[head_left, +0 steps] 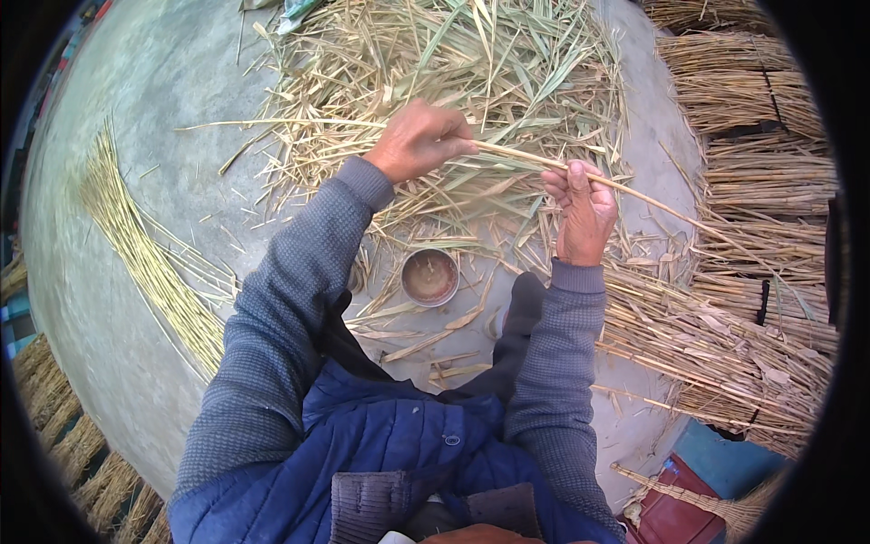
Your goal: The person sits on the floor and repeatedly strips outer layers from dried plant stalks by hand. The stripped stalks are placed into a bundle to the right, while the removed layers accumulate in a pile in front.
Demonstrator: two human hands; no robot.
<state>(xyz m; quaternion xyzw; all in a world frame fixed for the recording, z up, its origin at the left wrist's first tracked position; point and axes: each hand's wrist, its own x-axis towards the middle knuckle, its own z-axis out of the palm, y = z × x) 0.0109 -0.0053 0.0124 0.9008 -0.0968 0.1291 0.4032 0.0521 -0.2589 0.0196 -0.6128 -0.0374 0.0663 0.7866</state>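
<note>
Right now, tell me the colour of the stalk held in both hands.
The stalk is pale straw yellow, best seen in the head view.

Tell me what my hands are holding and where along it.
A thin tan stalk; your left hand and right hand grip it partway along, spaced apart.

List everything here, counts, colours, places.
Long thin reed stalk: one, tan, upper centre
Dry leaf heap: one, tan-green, top
Small round container: one, grey, centre
Slim reed bundle: one, yellow-green, left
Loose reed bundle: one, tan, right
Stacked reed bundles: several, tan, far right
Brushy straw bundles: several, tan, lower left
Angular object: one, red, lower right
Smooth floor: one, grey, beneath
Left hand: one, bare, on stalk
Right hand: one, bare, on stalk
Textured sleeves: two, grey, below hands
Quilted garment: one, blue, bottom
Trousered legs: two, dark, centre
</note>
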